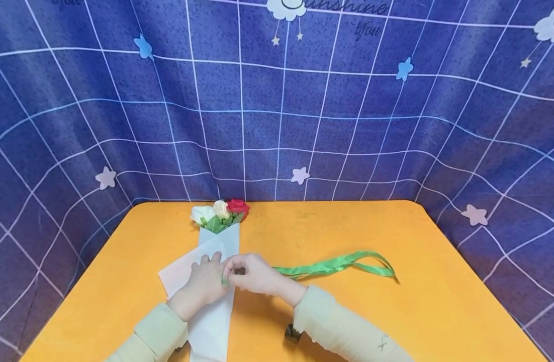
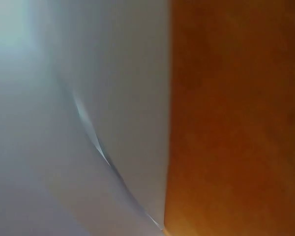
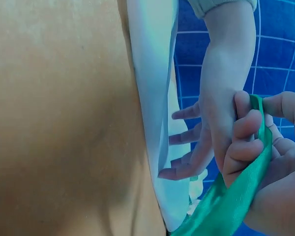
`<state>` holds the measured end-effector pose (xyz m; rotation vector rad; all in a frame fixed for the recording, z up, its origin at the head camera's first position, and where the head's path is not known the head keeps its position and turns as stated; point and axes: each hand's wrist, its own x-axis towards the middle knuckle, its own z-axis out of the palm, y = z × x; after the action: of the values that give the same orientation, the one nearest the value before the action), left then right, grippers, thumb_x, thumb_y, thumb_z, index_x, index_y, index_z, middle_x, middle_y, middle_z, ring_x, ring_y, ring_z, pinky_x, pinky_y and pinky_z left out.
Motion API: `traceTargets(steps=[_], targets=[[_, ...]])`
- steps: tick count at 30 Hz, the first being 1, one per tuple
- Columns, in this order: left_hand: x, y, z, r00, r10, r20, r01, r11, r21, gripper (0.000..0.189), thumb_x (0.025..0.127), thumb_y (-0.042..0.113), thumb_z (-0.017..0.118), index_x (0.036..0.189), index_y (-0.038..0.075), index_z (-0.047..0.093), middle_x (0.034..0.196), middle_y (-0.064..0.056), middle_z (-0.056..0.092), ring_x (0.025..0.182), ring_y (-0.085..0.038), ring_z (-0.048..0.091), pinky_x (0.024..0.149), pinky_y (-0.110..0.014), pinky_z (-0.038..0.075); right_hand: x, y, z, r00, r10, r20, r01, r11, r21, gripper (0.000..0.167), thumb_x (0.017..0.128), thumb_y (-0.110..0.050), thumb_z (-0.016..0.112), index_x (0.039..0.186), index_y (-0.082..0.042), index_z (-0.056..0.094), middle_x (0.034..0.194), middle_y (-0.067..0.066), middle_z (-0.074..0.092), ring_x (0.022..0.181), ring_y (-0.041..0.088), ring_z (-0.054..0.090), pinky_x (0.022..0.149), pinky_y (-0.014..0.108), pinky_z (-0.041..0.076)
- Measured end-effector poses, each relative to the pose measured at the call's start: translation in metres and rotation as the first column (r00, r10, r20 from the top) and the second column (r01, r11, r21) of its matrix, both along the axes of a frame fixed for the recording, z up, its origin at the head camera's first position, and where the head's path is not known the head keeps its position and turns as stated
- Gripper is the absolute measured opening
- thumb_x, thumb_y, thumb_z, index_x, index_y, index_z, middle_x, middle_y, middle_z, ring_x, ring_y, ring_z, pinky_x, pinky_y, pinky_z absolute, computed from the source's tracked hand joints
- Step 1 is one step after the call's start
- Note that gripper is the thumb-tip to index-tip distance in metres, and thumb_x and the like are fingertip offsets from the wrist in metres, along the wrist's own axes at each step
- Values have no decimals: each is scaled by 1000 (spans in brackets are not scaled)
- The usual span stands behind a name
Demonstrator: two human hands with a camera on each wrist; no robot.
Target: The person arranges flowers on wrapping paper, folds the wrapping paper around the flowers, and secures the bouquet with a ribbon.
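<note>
A bouquet of a red rose (image 1: 238,206), a cream rose (image 1: 221,208) and a white rose (image 1: 202,213) with green leaves lies in pale wrapping paper (image 1: 209,327) on the left half of the table. My left hand (image 1: 206,281) rests flat on the wrapping, fingers spread. Beside it, my right hand (image 1: 254,274) pinches a green satin ribbon (image 1: 327,268) close to its end. From there the ribbon trails off to the right in a loose loop. In the right wrist view the ribbon (image 3: 231,201) passes between the right hand's fingers. The left wrist view holds only blurred paper (image 2: 88,147) and tabletop.
The orange table (image 1: 394,311) stands against a blue grid-patterned curtain (image 1: 349,125) with stars, which hangs at the back and both sides. A small dark object (image 1: 293,333) shows beneath the right forearm. One flap of paper (image 1: 173,271) sticks out leftward.
</note>
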<state>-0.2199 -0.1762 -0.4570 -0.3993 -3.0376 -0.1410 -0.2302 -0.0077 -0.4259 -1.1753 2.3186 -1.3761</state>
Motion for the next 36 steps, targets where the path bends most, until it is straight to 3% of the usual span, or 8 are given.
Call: traceTargets(steps=[4,9,11,15,22,28,32,36], targets=[[0,0,0,1000,-1,-20,1,1000,-10,35,91,41,52,115,16,60,112,-17,54,88,-37,49,70,-59,42,2,2,-1,998,36,46,-36,999,2,8,89,-8,58,88,-13,64,95,1,67,49,4,51,51,19,47],[-3,1,2,1000,19,-3,-19,1000,-25,42,80,41,67,113,15,61,109,-12,56,86,-35,51,68,-58,44,3,9,1,991,52,125,-51,999,-10,7,90,-9,57,91,-10,64,84,14,68,49,9,50,50,18,45],[-5,1,3,999,34,-1,-34,999,-22,41,81,39,67,112,13,61,105,-10,59,82,-33,52,65,-57,46,3,12,1,987,54,153,-53,999,-10,6,90,-9,57,90,-9,63,82,17,68,49,12,49,48,18,42],[-11,-1,6,997,73,-36,-72,997,25,25,93,26,50,103,8,64,88,-8,62,72,-31,57,58,-52,47,0,21,-2,978,52,200,-53,999,-2,7,92,-10,56,90,-8,62,76,12,69,48,14,48,46,19,40],[-21,-13,8,992,55,-110,-40,990,135,10,82,5,51,87,4,60,67,-6,60,55,-19,52,48,-38,42,-6,42,-7,952,20,306,-27,999,18,21,94,-15,57,100,4,62,64,1,61,48,9,45,47,19,40],[-25,-25,12,997,74,-28,-65,969,238,22,83,-3,53,104,2,58,82,-10,66,64,-16,56,60,-35,49,-11,66,-9,932,-31,362,14,999,49,24,93,-21,60,102,1,62,61,0,52,52,8,44,49,20,37],[-25,-34,13,996,80,41,-89,951,298,20,84,-8,51,99,3,59,84,-9,64,74,-18,59,68,-37,51,-16,83,-11,912,-48,407,33,998,46,18,91,-19,62,100,-4,62,64,2,53,55,9,46,50,21,38],[-24,-41,14,996,62,64,-80,938,337,22,82,-13,51,88,6,60,77,-4,60,70,-17,53,68,-37,50,-19,100,-13,906,-68,417,52,997,49,15,90,-16,63,100,-6,62,64,1,54,55,9,47,52,21,38]])
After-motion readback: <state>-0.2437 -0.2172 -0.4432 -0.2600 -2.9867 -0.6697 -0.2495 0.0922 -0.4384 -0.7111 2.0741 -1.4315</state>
